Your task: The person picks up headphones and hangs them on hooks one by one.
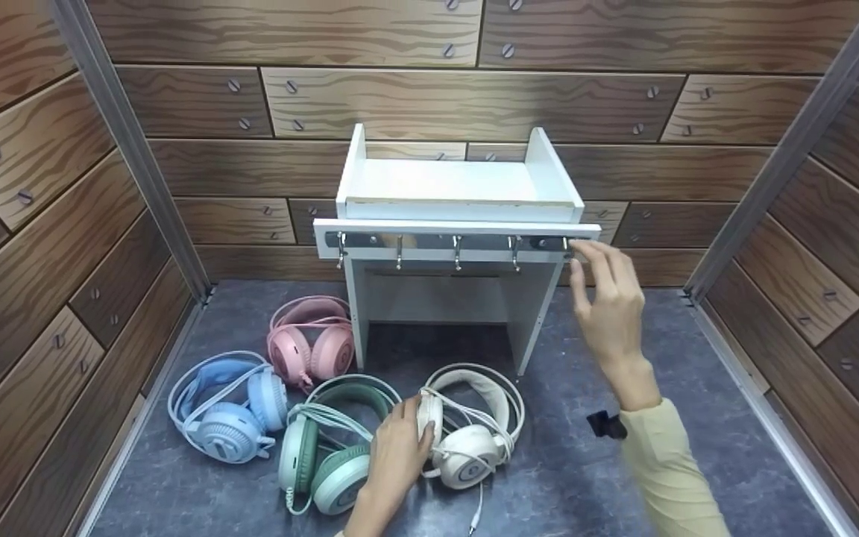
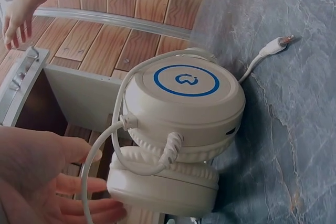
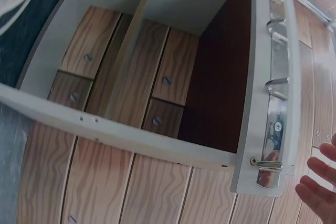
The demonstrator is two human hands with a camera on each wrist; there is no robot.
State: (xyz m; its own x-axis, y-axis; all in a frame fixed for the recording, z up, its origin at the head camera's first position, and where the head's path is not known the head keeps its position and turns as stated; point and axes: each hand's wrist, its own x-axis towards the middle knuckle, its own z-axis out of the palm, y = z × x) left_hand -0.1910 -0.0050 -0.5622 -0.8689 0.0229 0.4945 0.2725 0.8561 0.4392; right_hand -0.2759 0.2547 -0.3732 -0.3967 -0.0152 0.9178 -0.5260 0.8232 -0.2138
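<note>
My left hand (image 1: pixel 398 453) is at the near ear cup of a cream headset (image 1: pixel 468 456), its fingers extended. In the left wrist view, the fingers (image 2: pixel 89 184) reach beside the lower cup, with a loop of the headset's cable crossing in front of them. My right hand (image 1: pixel 608 298) is raised at the right end of a hook rail (image 1: pixel 429 250), fingertips close by the last metal hook (image 1: pixel 566 244). In the right wrist view, that hand (image 3: pixel 321 182) is spread and holds nothing, a little apart from the hook.
A green headset (image 1: pixel 340 477) lies left of my left hand, with a blue headset (image 1: pixel 232 429) and a pink headset (image 1: pixel 312 347) farther left. The rail fronts a white shelf unit (image 1: pixel 541 313) standing at the back. Wood-patterned walls (image 1: pixel 810 246) enclose the dark marbled floor.
</note>
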